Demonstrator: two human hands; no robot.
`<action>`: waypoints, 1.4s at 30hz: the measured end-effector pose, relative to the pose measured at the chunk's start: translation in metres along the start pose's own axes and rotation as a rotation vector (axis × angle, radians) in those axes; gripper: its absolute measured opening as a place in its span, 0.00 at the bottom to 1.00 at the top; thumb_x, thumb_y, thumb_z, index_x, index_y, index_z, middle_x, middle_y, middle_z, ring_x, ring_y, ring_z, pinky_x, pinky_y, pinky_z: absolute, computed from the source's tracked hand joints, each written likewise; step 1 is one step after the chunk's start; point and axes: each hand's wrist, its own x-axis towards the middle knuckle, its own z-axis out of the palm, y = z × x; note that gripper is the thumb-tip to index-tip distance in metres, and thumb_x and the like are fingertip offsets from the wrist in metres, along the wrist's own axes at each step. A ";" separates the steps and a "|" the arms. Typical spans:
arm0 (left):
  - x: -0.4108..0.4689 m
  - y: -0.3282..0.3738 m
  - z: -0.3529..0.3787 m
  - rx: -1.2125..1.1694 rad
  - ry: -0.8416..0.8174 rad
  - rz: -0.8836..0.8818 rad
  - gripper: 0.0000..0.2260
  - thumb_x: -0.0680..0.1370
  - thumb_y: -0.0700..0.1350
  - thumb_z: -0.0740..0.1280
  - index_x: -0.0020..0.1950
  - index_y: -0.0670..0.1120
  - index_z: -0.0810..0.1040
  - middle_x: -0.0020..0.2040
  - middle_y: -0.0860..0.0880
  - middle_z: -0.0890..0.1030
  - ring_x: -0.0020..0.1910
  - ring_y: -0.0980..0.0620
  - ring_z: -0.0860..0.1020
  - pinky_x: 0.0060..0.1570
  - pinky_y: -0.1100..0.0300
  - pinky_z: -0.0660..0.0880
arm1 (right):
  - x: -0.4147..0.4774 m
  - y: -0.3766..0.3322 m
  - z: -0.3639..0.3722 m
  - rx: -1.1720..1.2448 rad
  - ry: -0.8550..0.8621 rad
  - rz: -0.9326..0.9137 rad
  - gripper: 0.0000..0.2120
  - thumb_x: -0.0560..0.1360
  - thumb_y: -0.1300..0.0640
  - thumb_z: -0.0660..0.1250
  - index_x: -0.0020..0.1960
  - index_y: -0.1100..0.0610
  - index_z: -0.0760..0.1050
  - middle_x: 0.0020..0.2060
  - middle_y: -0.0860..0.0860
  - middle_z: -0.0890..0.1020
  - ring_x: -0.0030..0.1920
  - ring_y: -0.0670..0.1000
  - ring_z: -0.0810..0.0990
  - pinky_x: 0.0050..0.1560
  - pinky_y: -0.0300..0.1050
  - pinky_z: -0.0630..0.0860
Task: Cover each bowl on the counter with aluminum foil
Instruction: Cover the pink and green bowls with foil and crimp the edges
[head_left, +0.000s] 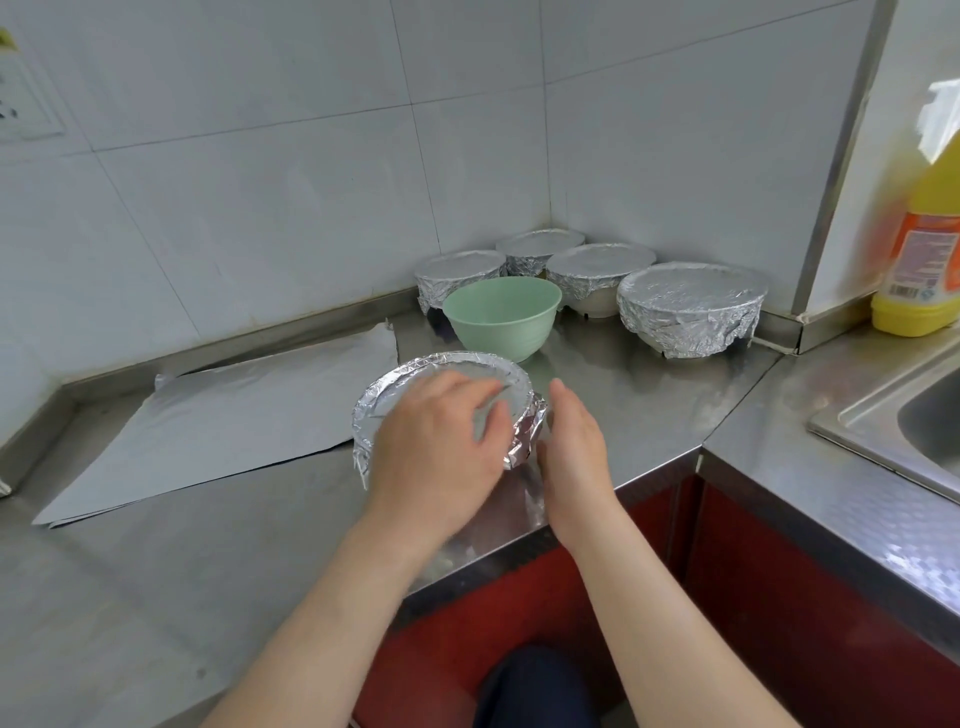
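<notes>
You stand at a stainless steel counter (649, 395) that runs into a corner of white tiled wall (260, 182). At your right the counter turns and holds a sink (914, 415), with a yellow detergent bottle (924, 249) behind it. Flat foil sheets (223, 415) lie at your left, beside the wall strip.

In the back corner stand three smaller covered bowls (600, 267) and one large covered bowl (691, 306), all close together. The green bowl (501, 317) is just before them, with no foil on it.

The foil-wrapped bowl (447, 366) is near the front edge, above the red cabinet front (779, 571). Your left hand (436, 441) rests flat on its top, fingers relaxed. Your right hand (576, 447) has straight fingers at the crumpled foil on its right side. Bare steel lies between this bowl and the sink.
</notes>
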 end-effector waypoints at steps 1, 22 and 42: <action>0.004 -0.008 -0.006 -0.021 0.030 -0.023 0.13 0.75 0.52 0.63 0.50 0.51 0.84 0.48 0.54 0.83 0.50 0.52 0.78 0.51 0.59 0.72 | 0.001 -0.004 -0.001 -0.013 0.008 -0.007 0.27 0.78 0.44 0.61 0.74 0.54 0.66 0.69 0.47 0.71 0.70 0.49 0.69 0.72 0.52 0.65; -0.001 -0.048 -0.002 -0.079 -0.174 0.126 0.19 0.80 0.58 0.54 0.55 0.55 0.82 0.60 0.59 0.80 0.63 0.62 0.73 0.59 0.60 0.74 | 0.021 -0.005 0.012 -0.288 -0.034 -0.131 0.11 0.78 0.56 0.55 0.40 0.59 0.69 0.34 0.53 0.73 0.34 0.49 0.70 0.34 0.35 0.69; 0.022 -0.072 -0.001 -0.823 -0.124 -0.635 0.12 0.82 0.43 0.60 0.64 0.45 0.76 0.72 0.56 0.67 0.60 0.61 0.74 0.53 0.74 0.72 | 0.043 -0.021 0.013 -0.387 -0.105 0.017 0.09 0.76 0.56 0.58 0.44 0.61 0.72 0.35 0.57 0.68 0.33 0.55 0.63 0.34 0.46 0.60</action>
